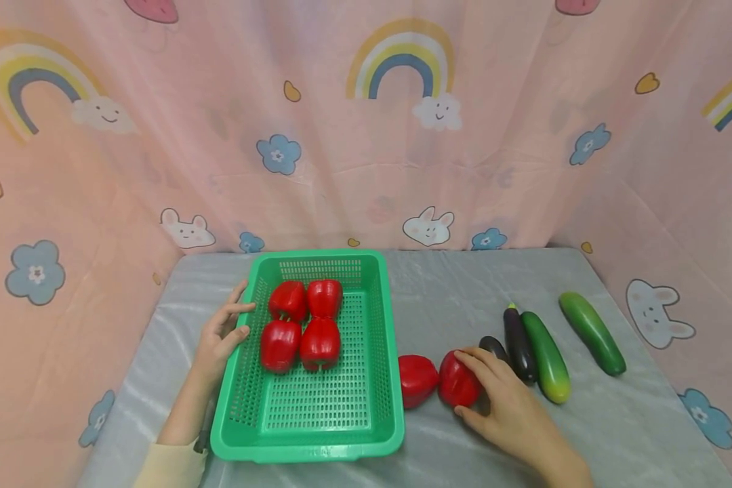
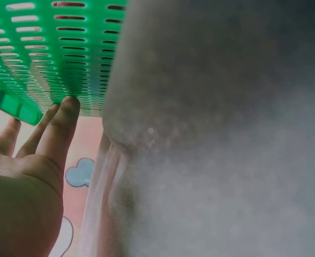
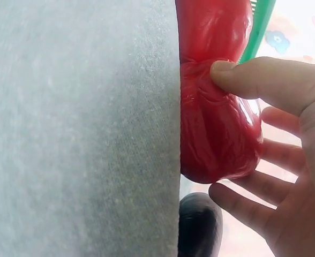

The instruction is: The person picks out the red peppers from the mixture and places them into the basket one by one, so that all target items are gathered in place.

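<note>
My right hand [image 1: 512, 410] grips a red bell pepper [image 1: 454, 385] on the table, to the right of the basket. In the right wrist view the thumb lies on one side of this pepper [image 3: 219, 134] and the fingers are round the other. A second red bell pepper [image 1: 417, 381] sits between it and the basket. My left hand [image 1: 216, 342] rests against the left side of the green plastic basket [image 1: 308, 453], fingers extended; in the left wrist view fingertips touch the slotted wall [image 2: 74, 69]. Several red bell peppers [image 1: 320, 342] are grouped inside the basket, towards its far left.
Right of my right hand lie a dark eggplant [image 1: 518, 344], a cucumber [image 1: 545, 356] beside it, and a dark rounded vegetable [image 1: 493, 346] partly hidden. Another cucumber [image 1: 593, 333] lies farther right. A patterned pink curtain [image 1: 329, 196] stands behind the grey-covered table [image 1: 451, 291].
</note>
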Motion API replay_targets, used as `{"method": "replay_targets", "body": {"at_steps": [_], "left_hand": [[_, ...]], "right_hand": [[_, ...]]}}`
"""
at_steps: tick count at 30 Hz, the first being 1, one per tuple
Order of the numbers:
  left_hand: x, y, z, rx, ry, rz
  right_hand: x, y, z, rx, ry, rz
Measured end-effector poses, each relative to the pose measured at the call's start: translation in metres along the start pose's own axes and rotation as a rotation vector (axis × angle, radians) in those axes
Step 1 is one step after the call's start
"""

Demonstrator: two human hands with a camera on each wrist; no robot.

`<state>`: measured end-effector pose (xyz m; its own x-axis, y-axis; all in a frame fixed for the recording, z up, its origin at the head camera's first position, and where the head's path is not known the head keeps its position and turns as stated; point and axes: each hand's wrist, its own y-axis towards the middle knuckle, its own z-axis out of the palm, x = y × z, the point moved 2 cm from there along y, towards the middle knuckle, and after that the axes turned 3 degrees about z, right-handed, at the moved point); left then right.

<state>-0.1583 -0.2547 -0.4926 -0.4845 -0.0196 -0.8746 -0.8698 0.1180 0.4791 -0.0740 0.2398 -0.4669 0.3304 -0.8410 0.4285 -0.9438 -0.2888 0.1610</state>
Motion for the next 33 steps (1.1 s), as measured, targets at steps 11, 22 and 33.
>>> {"method": "replay_targets", "body": {"at_steps": [11,22,33], "left_hand": [[0.001,-0.002,0.000,-0.002,0.016,-0.037],[0.000,-0.001,0.000,-0.006,0.017,-0.049],[-0.001,0.000,0.000,-0.007,0.031,-0.039]], "right_hand": [[-0.002,0.000,-0.002,-0.042,-0.015,-0.028],[-0.003,0.000,-0.009,-0.117,-0.035,-0.071],[0.005,0.006,-0.020,-0.130,-0.037,-0.069]]}}
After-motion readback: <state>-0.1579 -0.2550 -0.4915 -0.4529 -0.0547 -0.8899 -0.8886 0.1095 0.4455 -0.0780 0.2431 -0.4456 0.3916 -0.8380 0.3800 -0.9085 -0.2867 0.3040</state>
